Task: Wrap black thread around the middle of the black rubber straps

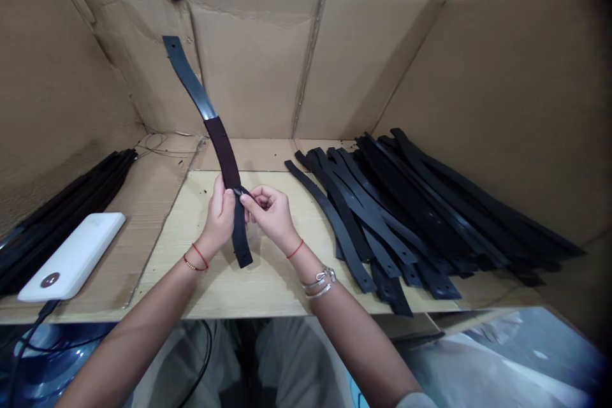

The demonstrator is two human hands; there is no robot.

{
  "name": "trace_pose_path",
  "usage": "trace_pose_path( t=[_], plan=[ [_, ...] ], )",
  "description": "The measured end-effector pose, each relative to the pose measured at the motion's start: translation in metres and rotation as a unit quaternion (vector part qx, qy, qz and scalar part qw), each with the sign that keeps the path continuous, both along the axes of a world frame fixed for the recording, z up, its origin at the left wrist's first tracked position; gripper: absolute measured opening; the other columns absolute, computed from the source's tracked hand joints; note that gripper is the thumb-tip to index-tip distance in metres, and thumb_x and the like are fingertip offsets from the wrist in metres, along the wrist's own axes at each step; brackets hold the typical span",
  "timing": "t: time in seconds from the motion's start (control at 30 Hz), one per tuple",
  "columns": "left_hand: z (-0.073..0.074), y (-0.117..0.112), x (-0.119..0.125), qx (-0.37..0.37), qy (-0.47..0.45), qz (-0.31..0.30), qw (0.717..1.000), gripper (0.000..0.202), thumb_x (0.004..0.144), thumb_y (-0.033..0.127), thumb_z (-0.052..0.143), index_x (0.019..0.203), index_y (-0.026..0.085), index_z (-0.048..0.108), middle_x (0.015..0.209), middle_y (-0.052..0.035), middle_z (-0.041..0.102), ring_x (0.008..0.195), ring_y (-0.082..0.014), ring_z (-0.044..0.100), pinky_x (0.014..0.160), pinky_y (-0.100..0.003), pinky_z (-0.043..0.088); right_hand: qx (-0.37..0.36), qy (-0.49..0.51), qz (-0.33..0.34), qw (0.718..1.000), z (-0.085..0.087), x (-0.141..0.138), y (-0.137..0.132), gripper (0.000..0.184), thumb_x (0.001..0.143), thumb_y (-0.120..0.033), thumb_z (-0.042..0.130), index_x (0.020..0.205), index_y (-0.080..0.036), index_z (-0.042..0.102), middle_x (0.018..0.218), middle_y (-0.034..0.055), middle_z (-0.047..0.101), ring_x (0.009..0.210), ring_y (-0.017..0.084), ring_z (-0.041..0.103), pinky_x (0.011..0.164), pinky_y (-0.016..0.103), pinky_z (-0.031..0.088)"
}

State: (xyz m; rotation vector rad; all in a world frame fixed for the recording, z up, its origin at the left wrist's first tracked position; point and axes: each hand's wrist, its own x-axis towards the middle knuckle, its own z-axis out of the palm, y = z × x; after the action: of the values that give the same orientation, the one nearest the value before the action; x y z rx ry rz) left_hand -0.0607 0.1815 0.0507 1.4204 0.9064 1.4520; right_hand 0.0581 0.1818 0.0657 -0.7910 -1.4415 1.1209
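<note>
A long, slightly curved black strip slants up and away from me, with a small hole near each end. Around its middle sits a dark brown fabric sleeve. My left hand is closed on the strip just below the sleeve, thumb on top. At the sleeve's lower end, my right hand pinches a dark edge between thumb and forefinger; it looks like part of the sleeve, though the fingers partly hide it. The strip's lower end sticks out below my hands, over the table.
A heap of similar black strips lies at the right. Dark sleeved strips are bundled at the left, beside a white power bank with a cable. Cardboard walls enclose the pale tabletop. Thin loose threads lie in the back left corner.
</note>
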Motion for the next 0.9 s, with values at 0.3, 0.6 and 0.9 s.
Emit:
trace_pose_path(
  t=[0.3, 0.6, 0.9],
  plan=[
    [-0.001, 0.003, 0.003, -0.001, 0.014, -0.009, 1.0, 0.054, 0.09, 0.05, 0.036, 0.133, 0.018, 0.032, 0.055, 0.0034, 0.049, 0.041, -0.0064, 0.046, 0.04, -0.016, 0.039, 0.07, -0.07, -0.055, 0.994, -0.002, 0.003, 0.003, 0.035, 0.081, -0.045, 0.061, 0.075, -0.012, 0.052, 0.052, 0.0016, 0.056, 0.043, 0.008, 0.052, 0.042, 0.016, 0.038],
    [0.001, 0.007, 0.001, -0.03, -0.012, -0.015, 0.999, 0.051, 0.09, 0.05, 0.036, 0.131, 0.021, 0.032, 0.055, 0.005, 0.049, 0.039, -0.0053, 0.044, 0.039, -0.015, 0.038, 0.051, -0.072, -0.037, 0.995, 0.002, 0.004, 0.003, 0.036, 0.08, -0.046, 0.062, 0.076, -0.012, 0.053, 0.054, 0.0009, 0.058, 0.045, 0.007, 0.054, 0.045, 0.016, 0.039],
    [0.007, 0.006, -0.001, -0.034, -0.065, -0.018, 0.997, 0.058, 0.089, 0.048, 0.04, 0.138, 0.019, 0.029, 0.051, 0.0058, 0.047, 0.037, -0.0047, 0.042, 0.038, -0.014, 0.035, 0.064, -0.077, -0.036, 0.994, 0.003, 0.003, 0.001, 0.032, 0.08, -0.04, 0.063, 0.072, -0.011, 0.053, 0.057, 0.0031, 0.06, 0.047, 0.005, 0.052, 0.047, 0.015, 0.036]
  ],
)
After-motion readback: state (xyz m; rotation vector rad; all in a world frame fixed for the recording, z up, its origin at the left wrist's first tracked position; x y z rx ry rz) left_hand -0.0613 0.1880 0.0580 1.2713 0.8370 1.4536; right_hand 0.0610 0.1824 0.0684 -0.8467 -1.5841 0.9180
